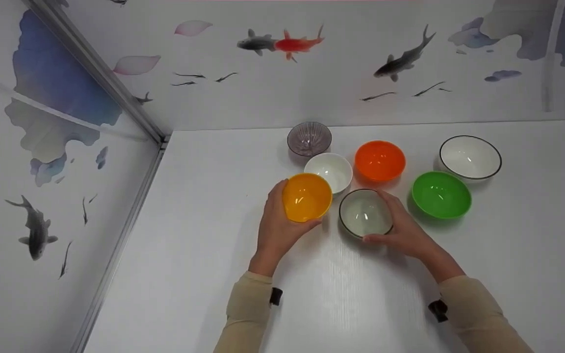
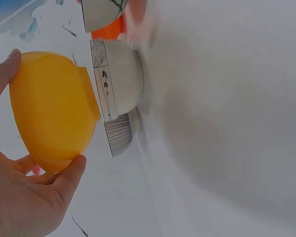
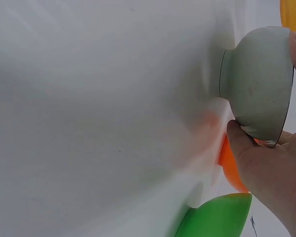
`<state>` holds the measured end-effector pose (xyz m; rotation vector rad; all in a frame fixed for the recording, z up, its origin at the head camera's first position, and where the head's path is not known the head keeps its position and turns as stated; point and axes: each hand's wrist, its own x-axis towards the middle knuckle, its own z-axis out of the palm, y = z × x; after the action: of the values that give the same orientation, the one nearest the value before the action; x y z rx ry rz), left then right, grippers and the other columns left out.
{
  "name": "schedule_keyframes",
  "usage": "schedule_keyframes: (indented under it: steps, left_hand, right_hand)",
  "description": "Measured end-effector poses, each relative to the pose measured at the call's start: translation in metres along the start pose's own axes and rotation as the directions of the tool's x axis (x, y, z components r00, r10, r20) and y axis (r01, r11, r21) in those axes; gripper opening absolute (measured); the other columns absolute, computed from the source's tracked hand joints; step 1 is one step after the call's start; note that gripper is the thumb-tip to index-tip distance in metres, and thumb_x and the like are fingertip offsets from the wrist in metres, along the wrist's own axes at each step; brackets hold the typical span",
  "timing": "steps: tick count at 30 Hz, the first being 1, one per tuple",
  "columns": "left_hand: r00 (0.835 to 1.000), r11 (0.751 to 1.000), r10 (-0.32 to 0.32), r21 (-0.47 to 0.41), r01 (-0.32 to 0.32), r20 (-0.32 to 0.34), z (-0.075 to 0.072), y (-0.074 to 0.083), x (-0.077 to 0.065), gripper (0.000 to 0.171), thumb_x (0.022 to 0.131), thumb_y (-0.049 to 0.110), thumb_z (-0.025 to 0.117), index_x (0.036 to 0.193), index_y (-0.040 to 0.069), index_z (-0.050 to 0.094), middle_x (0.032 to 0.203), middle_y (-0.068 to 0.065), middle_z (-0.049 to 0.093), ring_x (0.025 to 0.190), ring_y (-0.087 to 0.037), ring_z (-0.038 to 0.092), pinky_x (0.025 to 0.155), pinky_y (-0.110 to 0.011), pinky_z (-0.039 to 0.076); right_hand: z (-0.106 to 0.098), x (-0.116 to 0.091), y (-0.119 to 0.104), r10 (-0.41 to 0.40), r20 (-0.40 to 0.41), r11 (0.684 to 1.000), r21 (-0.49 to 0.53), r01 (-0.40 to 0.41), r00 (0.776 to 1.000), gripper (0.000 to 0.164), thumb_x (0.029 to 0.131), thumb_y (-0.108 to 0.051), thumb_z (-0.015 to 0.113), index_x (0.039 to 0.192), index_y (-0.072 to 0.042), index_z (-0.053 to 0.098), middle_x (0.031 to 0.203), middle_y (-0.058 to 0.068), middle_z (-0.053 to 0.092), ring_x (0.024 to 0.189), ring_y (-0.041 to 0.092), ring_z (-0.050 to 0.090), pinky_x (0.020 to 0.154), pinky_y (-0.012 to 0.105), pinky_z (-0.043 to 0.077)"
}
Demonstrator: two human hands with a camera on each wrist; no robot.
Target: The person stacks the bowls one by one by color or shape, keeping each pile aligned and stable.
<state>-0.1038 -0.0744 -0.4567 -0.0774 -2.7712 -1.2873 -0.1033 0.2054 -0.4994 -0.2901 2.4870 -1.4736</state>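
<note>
My left hand [image 1: 278,229] grips a yellow bowl [image 1: 307,197] by its sides, fingers on the far side and thumb on the near one. In the left wrist view that yellow bowl [image 2: 51,111] is held up off the table, its foot facing the tabletop. With the right hand [image 1: 406,229] I hold a pale grey-green bowl [image 1: 364,214] with a dark rim, thumb at the near edge and fingers along the right side. The right wrist view shows this grey-green bowl [image 3: 260,81] upright, its foot close over the table. Just behind the yellow bowl is a white bowl [image 1: 332,169], partly covered by it.
On the white table [image 1: 189,245] stand a purple ribbed glass bowl [image 1: 309,139] at the back, an orange bowl [image 1: 379,161], a green bowl [image 1: 441,195] to the right, and a white bowl with a black rim [image 1: 470,157]. Fish-patterned panels [image 1: 331,93] border the back and left.
</note>
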Motion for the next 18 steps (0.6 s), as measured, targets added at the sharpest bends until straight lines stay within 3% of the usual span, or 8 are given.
schedule_keyframes:
  steps: [7,14,18]
  left_hand:
    - [1.000,1.000,0.021,-0.007,-0.021,0.016,0.011,0.011,0.000,0.105,0.062,0.053,0.082,0.145,0.022,0.026,0.142,0.006,0.038,0.122,-0.012,0.043,0.106,-0.036,0.039]
    - [0.997,0.998,0.062,-0.030,-0.061,0.035,0.023,0.021,-0.001,0.102,0.063,0.046,0.084,0.144,0.024,0.026,0.140,0.006,0.038,0.121,-0.011,0.043,0.106,-0.037,0.039]
    - [0.995,0.997,0.081,-0.023,-0.080,0.051,0.030,0.026,-0.002,0.102,0.064,0.051,0.082,0.144,0.025,0.025,0.141,0.007,0.038,0.121,-0.010,0.043,0.105,-0.035,0.039]
  right_hand:
    - [0.000,0.000,-0.001,-0.005,-0.002,1.000,0.005,0.005,1.000,0.108,0.068,-0.026,0.086,0.150,-0.017,0.016,0.149,0.011,0.025,0.133,0.033,0.027,0.106,0.063,0.027]
    - [0.002,0.000,0.001,-0.037,-0.018,0.999,0.029,0.037,0.999,0.108,0.066,-0.025,0.087,0.150,-0.017,0.019,0.148,0.010,0.027,0.132,0.033,0.029,0.107,0.061,0.026]
    - [0.001,0.000,0.003,-0.042,-0.018,0.998,0.036,0.043,0.999,0.108,0.066,-0.022,0.086,0.150,-0.019,0.018,0.148,0.010,0.026,0.131,0.033,0.028,0.106,0.061,0.027]
